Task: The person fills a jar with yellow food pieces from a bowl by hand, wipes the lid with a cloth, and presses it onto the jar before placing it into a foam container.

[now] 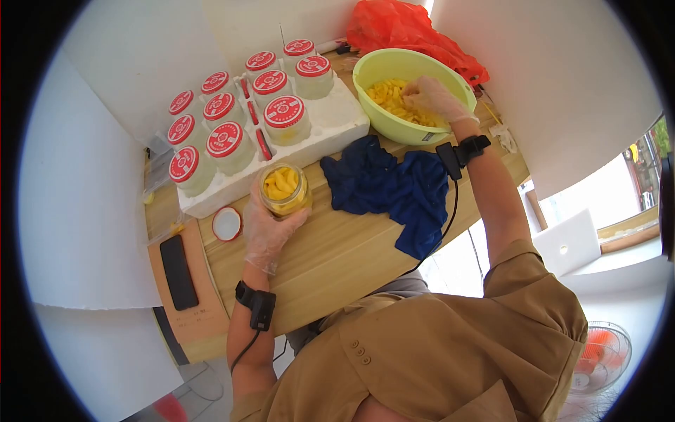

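My left hand [271, 228], in a clear plastic glove, is wrapped round an open glass jar [290, 204]. The jar stands at the table's middle, packed near its mouth with curved yellow pieces [281, 181], possibly fruit. A lid [227, 224] lies white side up just left of that hand. My right hand [430, 98], gloved too, is inside the light green bowl [394, 132], its fingers curled down at more yellow pieces [389, 95]. What those fingers hold, if anything, is hidden.
Several jars with red lids [225, 138] stand in a white foam tray [309, 144], red-and-black strips between them. A dark blue cloth [390, 183] lies before the bowl, a red plastic bag [411, 32] behind it. At left, a black phone [178, 273] rests on brown paper [204, 320].
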`<state>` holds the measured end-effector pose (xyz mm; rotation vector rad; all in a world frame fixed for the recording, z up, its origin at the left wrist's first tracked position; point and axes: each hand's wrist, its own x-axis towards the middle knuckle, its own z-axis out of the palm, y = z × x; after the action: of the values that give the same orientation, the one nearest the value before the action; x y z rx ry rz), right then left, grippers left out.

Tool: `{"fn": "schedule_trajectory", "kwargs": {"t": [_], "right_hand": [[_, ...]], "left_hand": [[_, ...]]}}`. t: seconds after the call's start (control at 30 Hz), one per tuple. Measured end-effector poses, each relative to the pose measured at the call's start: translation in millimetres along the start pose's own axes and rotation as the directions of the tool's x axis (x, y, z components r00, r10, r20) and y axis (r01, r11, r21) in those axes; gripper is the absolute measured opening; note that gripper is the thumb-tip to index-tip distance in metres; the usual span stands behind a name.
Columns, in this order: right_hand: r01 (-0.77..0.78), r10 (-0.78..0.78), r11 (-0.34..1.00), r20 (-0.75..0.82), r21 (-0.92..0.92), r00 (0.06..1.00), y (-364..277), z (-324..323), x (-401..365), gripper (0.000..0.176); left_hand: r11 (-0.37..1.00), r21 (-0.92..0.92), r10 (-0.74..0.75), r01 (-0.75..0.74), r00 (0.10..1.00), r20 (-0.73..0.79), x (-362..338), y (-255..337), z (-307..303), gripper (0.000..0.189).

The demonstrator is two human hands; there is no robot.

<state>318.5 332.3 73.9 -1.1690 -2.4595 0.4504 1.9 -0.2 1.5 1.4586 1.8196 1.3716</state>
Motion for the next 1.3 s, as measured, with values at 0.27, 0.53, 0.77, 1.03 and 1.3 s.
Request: {"fn": "schedule_trajectory", "kwargs": {"t": [0.27, 0.53, 0.77, 1.03, 1.3], "right_hand": [[0.006, 0.005, 0.978, -0.055, 0.208, 0.998, -22.5, -9.5, -1.7, 0.028], [-0.041, 0.033, 0.938, 0.028, 0.345, 0.999, -24.8, -19.0, -12.3, 0.025], [-0.048, 0.021, 0.955, 0.095, 0.293, 0.995, -33.1, -37.0, -24.7, 0.021], [0.097, -0.084, 0.988, -0.107, 0.117, 0.991, -26.1, -37.5, -26.5, 0.021], [0.111, -0.097, 0.989, -0.130, 0.097, 0.987, -72.1, -26.2, -22.8, 0.021]], "left_hand": [[1.000, 0.019, 0.019, -0.018, 1.000, -0.013, 1.0, 6.6, -0.6, 0.090], [0.998, -0.059, 0.020, -0.020, 1.000, 0.010, 1.6, 6.0, -1.0, 0.091], [0.998, -0.036, 0.054, -0.054, 0.998, -0.013, 1.5, 3.3, 0.7, 0.094], [0.997, -0.021, 0.068, -0.069, 0.998, -0.018, 2.4, -1.0, 0.2, 0.096], [0.994, -0.097, 0.054, -0.055, 0.999, -0.006, 3.6, -3.6, 1.7, 0.096]]}}
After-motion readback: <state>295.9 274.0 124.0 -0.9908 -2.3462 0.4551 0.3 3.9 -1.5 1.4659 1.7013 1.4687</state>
